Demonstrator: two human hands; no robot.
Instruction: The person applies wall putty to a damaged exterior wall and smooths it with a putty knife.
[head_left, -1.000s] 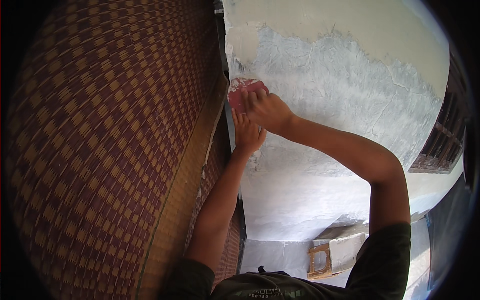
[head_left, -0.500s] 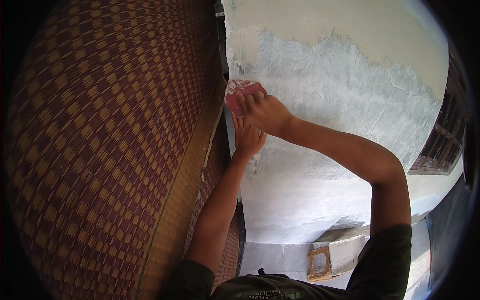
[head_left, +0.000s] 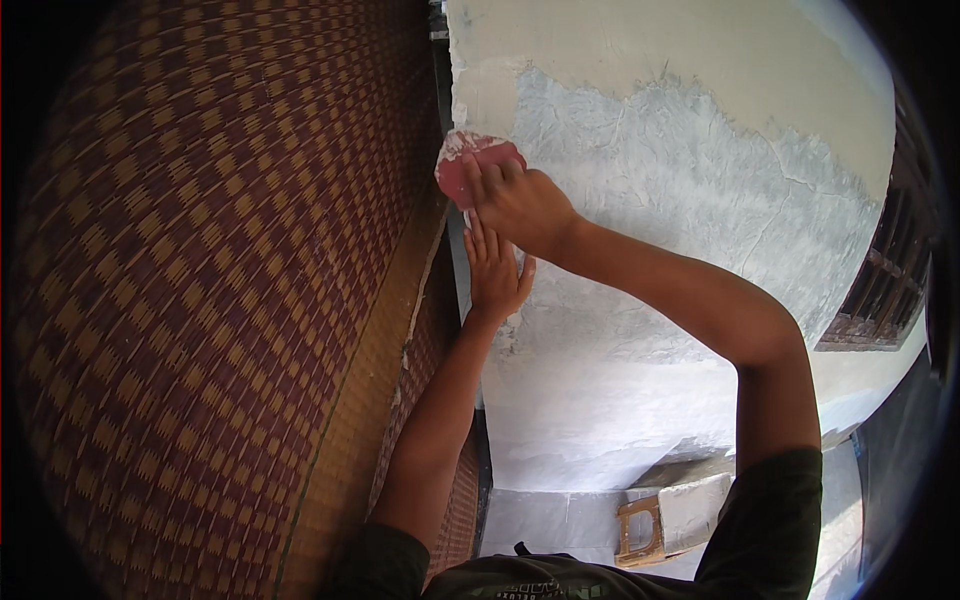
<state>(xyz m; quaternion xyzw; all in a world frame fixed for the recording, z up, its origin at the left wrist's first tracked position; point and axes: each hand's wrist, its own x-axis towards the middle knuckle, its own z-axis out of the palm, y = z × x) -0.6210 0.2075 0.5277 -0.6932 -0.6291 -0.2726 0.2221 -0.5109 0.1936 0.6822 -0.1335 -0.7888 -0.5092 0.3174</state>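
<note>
We log the right hand (head_left: 525,208) gripping a flat red pad (head_left: 454,178) smeared white, at the left edge of a beige plaster wall (head_left: 610,40) with a whitish patch (head_left: 690,170); left hand (head_left: 493,275) just below, fingers slightly spread, palm seemingly against the wall. Farther left: maroon-and-tan woven matting (head_left: 220,250).

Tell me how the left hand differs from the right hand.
The right hand grips a red scraper; the left hand grips nothing visible. The right hand's fingers bend, while the left hand's lie straighter. The right hand sits higher in the picture than the left. Both are bare.
</note>
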